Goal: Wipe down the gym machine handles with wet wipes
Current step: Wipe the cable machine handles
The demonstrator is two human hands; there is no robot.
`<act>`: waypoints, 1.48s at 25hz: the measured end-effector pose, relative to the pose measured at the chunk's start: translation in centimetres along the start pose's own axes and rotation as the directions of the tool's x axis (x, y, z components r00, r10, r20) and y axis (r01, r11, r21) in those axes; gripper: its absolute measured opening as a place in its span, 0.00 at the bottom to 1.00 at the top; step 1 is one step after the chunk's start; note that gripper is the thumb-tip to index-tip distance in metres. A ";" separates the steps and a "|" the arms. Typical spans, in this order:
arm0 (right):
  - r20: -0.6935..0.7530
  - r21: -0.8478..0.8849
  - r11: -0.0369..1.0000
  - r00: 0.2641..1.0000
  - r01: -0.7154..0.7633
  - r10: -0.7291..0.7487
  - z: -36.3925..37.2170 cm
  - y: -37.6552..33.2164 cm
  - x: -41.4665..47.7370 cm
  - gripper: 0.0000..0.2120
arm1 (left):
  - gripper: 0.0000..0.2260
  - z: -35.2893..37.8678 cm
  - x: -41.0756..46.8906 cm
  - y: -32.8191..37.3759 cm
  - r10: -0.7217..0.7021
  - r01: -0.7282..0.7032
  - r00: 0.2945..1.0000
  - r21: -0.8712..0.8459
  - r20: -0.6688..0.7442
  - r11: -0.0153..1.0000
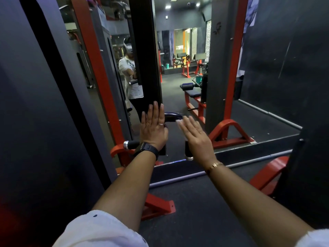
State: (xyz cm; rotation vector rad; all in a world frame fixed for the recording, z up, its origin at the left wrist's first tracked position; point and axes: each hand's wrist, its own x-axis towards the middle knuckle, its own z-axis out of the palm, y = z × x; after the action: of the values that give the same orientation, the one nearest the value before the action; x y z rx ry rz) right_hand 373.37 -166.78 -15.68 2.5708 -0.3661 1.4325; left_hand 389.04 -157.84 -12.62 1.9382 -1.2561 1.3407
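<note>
Arms outstretched, left hand (154, 128) flat with fingers straight, right hand (195, 138) likewise, both before curved handle (173, 117).

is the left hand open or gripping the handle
Open: the left hand is held flat and straight in front of the handle, not curled round it.

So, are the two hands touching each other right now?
Apart. The head view shows the left hand and right hand held flat, with the curved handle bar visible in the gap between them.
</note>
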 end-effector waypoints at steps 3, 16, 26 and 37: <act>-0.054 0.219 0.876 0.892 -0.429 0.450 -0.2 -0.2 -0.9 0.31 | 0.41 -0.2 0.4 0.1 -0.008 0.008 1.000 -0.016 0.005 1.000; -0.030 -0.176 0.960 0.974 0.217 -0.226 0.0 -0.6 0.6 0.20 | 0.38 -0.4 0.0 0.0 0.217 -0.218 0.976 0.127 0.022 0.968; 0.165 -0.375 0.848 0.927 0.374 -0.336 -0.8 1.9 -2.4 0.20 | 0.37 -0.2 -0.1 2.0 0.237 -0.252 0.965 0.148 0.112 0.956; 0.275 -0.289 0.928 0.949 0.237 -0.157 0.6 -0.3 -4.7 0.16 | 0.36 -0.9 -0.4 3.0 0.155 -0.180 0.973 0.140 0.173 0.974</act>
State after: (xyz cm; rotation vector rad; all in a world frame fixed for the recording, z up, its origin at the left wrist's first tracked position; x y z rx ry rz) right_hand 371.61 -166.03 -20.03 2.4376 -0.3274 0.9013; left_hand 385.90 -158.40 -12.93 2.1230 -1.4604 1.4252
